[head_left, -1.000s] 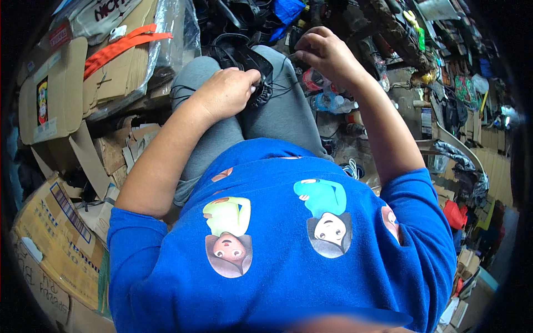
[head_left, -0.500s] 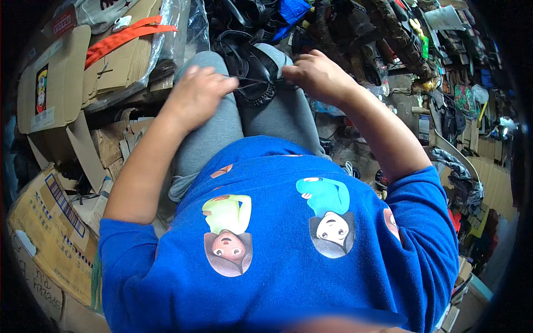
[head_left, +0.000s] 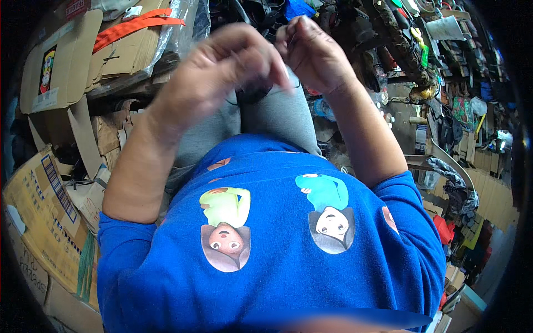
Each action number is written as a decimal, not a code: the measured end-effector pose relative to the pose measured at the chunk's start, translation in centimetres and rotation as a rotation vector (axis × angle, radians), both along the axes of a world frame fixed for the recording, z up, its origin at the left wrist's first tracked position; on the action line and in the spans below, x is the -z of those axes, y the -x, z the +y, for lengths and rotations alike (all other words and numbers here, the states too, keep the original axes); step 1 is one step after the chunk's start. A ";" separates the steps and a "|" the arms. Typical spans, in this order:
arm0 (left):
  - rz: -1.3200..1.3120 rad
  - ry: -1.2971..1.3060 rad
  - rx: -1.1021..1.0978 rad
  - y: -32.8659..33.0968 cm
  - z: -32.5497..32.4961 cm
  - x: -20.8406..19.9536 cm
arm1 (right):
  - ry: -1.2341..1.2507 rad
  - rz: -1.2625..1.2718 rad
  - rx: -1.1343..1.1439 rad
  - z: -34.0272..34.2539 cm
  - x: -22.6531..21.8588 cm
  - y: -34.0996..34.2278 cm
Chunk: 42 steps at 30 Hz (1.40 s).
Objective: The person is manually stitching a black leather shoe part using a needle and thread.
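A black shoe lies between my grey-trousered knees, mostly hidden under my hands. My left hand is raised over it with bent fingers, smeared by motion, so its hold does not show clearly. Close by on the right, my right hand is held up with its fingers curled together in a pinch. A thin dark thread shows faintly by those fingertips. Both hands are near each other above the shoe.
On the left are flattened cardboard boxes with an orange strap on top, and a yellow-brown carton lower down. Dark cluttered gear and a bark-covered log stand at the right. A blue cloth or bag lies ahead.
Earlier my hands were apart with thin thread stretched out to both sides of the shoe. Both have now come up and inward, close together, covering most of the shoe.
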<state>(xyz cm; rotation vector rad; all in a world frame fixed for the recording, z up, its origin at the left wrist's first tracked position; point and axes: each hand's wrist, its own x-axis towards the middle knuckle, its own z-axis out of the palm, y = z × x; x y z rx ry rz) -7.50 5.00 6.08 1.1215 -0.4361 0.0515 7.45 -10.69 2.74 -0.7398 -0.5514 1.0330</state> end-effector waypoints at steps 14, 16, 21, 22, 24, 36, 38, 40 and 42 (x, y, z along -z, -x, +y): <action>0.555 -2.030 -1.245 19.9 25.6 -1.2 | 1.591 -1.343 0.199 -27.4 4.0 -9.6; 0.646 -1.982 -1.298 19.2 23.9 -1.0 | 1.639 -1.178 0.231 -32.4 4.8 -10.1; 0.559 -1.335 -0.948 9.4 12.6 2.6 | 1.647 -1.065 -0.048 -24.0 5.0 -7.1; 0.487 -1.149 -0.794 6.5 9.4 2.8 | 1.396 -1.058 0.036 -23.4 6.2 -7.1; 0.059 -1.203 -0.574 2.8 5.2 4.0 | 1.112 -0.959 0.058 -14.8 4.0 -4.6; 0.115 -1.178 -0.016 -7.6 1.8 7.0 | 0.757 -0.981 -0.082 -3.2 4.9 -3.3; 0.179 -1.141 0.030 -7.5 1.9 7.1 | 0.736 -1.018 -0.097 -3.2 4.6 -3.1; 0.195 -1.033 0.073 -7.6 2.2 7.6 | 0.714 -1.055 -0.112 -3.1 4.2 -2.9; 0.204 -0.967 0.083 -7.5 2.6 8.5 | 0.673 -1.111 -0.131 -3.0 3.8 -2.7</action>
